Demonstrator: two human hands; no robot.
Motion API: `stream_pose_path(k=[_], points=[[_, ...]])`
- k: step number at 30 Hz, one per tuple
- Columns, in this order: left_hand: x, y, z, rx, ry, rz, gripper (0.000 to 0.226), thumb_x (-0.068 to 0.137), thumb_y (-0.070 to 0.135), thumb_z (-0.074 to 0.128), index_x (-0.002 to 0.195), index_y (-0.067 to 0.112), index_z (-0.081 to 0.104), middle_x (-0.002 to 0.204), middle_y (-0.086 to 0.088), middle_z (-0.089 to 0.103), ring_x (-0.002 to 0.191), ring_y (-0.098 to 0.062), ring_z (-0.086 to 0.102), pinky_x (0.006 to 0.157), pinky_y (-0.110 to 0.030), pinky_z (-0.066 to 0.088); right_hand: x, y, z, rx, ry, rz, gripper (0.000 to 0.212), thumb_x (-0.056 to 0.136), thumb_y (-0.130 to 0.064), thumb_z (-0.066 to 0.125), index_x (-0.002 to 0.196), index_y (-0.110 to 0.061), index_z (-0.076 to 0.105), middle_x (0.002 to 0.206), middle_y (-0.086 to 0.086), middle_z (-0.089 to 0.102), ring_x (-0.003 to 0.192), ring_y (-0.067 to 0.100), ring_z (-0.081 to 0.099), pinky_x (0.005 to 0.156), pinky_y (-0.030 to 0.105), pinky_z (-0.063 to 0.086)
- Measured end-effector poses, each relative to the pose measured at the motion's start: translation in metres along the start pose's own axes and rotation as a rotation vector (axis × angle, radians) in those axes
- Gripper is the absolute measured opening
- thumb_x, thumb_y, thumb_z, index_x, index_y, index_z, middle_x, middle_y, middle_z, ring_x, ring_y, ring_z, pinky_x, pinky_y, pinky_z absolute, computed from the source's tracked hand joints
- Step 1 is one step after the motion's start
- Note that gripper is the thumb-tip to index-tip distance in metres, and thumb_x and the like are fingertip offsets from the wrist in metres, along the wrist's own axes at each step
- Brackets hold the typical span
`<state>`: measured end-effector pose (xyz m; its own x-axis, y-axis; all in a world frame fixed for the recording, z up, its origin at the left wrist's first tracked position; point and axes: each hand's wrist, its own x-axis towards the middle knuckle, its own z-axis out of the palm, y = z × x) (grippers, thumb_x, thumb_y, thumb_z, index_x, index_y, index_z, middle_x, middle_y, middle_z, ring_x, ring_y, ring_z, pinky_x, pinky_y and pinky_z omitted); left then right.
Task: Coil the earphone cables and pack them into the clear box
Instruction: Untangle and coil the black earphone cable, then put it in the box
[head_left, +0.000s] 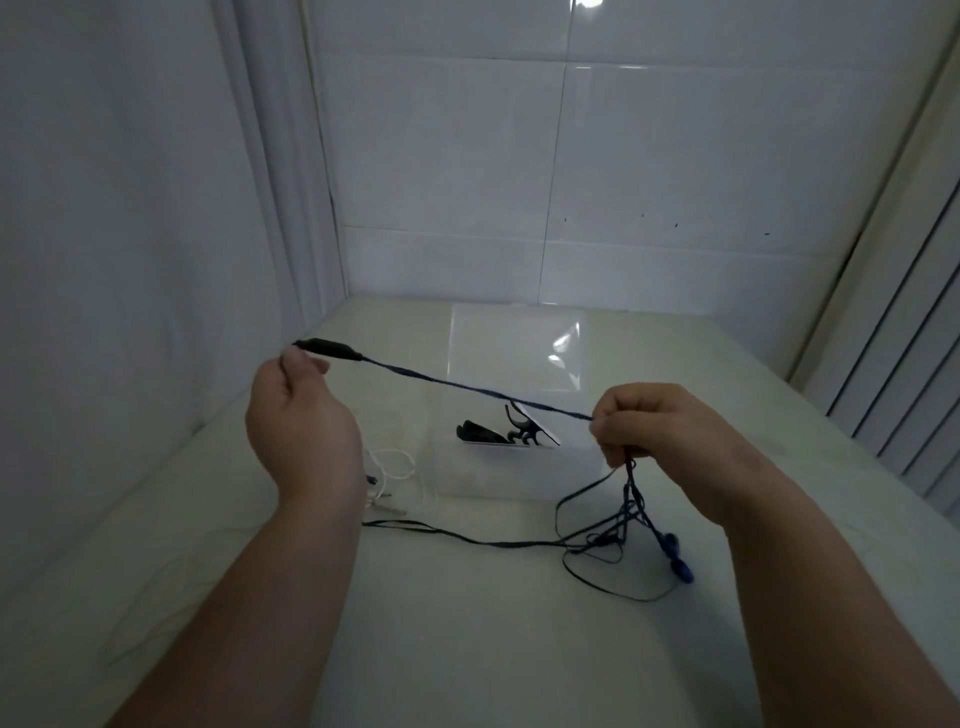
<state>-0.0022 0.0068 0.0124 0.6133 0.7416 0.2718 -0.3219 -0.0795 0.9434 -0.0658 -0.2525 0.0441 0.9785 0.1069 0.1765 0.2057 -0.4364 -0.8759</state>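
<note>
While left hand (301, 415) and right hand (660, 431) fingers (605, 422) pinch the blue cable (467, 387), uncoiled, only black earphones (488, 434) lie in the clear box (493, 475) at twelve o'clock.

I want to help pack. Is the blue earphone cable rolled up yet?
Not yet. The blue cable stretches between the left hand and right hand; the rest trails loose below.

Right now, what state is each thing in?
Dark blue earphone cable: uncoiled, one stretch taut, rest tangled on white table.
Left hand: pinching cable's black remote.
Right hand: gripping cable.
Clear plastic box: open, black earphones inside.
White earphone cable: loose on table, outside box.
</note>
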Motion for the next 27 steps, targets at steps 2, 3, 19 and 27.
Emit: stream_pose_path(k=[2,3,19,27], points=[[0.001,0.0,-0.001,0.004,0.027,0.002,0.033,0.098,0.037,0.038,0.078,0.02,0.058,0.069,0.012,0.053,0.076,-0.015,0.051,0.071,-0.028,0.037,0.0,-0.001,0.0,0.085,0.072,-0.038,0.022,0.084,-0.019,0.065,0.07,-0.002,0.062,0.062,0.006,0.065,0.064,0.02,0.059,0.073,0.042,0.048],[0.002,0.0,-0.002,0.009,0.026,-0.003,0.033,0.098,0.037,0.038,0.081,0.018,0.059,0.07,0.012,0.053,0.077,-0.014,0.051,0.071,-0.027,0.037,0.0,-0.001,0.001,0.189,0.112,-0.068,0.023,0.084,-0.022,0.063,0.069,-0.004,0.06,0.06,0.006,0.064,0.062,0.021,0.058,0.069,0.039,0.047],[-0.037,0.01,0.006,0.145,-0.59,0.542,0.032,0.084,0.042,0.052,0.105,0.023,0.067,0.104,0.011,0.055,0.098,-0.009,0.055,0.086,-0.027,0.044,0.003,-0.012,0.029,0.352,0.115,-0.083,0.017,0.098,-0.007,0.05,0.096,-0.009,0.066,0.063,0.002,0.061,0.047,0.01,0.037,0.046,0.023,0.03],[-0.05,0.001,0.011,0.312,-0.969,0.553,0.025,0.093,0.045,0.046,0.081,0.029,0.061,0.091,0.015,0.065,0.09,-0.006,0.055,0.077,-0.025,0.04,0.003,-0.01,0.03,0.437,0.038,-0.051,0.016,0.097,-0.008,0.05,0.097,-0.008,0.066,0.064,0.006,0.059,0.047,0.01,0.039,0.046,0.024,0.032]])
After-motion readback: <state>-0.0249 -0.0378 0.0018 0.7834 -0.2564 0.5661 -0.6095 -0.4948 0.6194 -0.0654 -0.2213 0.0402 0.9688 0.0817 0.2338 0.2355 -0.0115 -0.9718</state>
